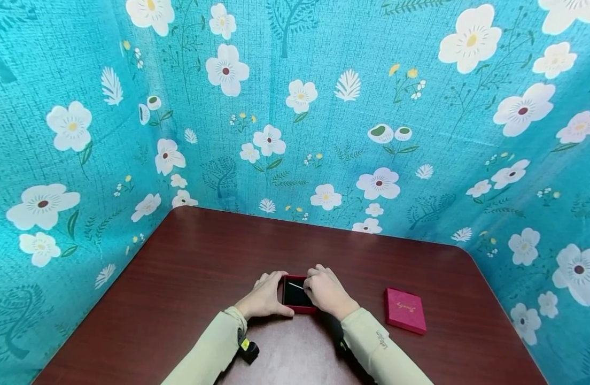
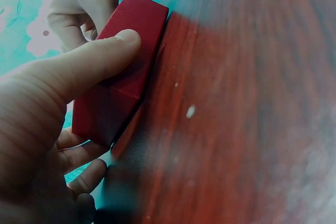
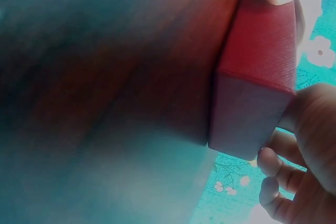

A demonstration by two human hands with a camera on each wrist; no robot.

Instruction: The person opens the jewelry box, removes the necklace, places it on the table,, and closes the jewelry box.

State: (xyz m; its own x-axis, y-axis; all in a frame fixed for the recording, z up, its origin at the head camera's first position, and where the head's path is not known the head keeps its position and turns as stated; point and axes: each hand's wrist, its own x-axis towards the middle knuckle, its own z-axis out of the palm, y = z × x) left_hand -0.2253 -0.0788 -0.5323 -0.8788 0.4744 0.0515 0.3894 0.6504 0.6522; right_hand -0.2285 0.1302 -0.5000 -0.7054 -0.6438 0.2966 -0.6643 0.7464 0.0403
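In the head view a small open red jewelry box (image 1: 302,309) with a black inside (image 1: 295,297) stands on the table. A thin pale strand (image 1: 296,285) lies slantwise across the black. My left hand (image 1: 265,297) grips the box's left side. Its thumb presses the front wall, as the left wrist view shows on the red box (image 2: 118,90), with the fingers round the side. Over the box's right end, my right hand (image 1: 327,291) pinches the right end of the strand; its fingertips are hidden. The right wrist view shows the right hand (image 3: 315,135) with curled fingers beside the box (image 3: 257,51).
A red lid (image 1: 404,310) with gold lettering lies on the dark wood table (image 1: 218,251), right of my right forearm. A blue flowered curtain (image 1: 295,128) hangs behind the table and along both sides. A black wrist camera (image 1: 248,350) sits under my left sleeve.
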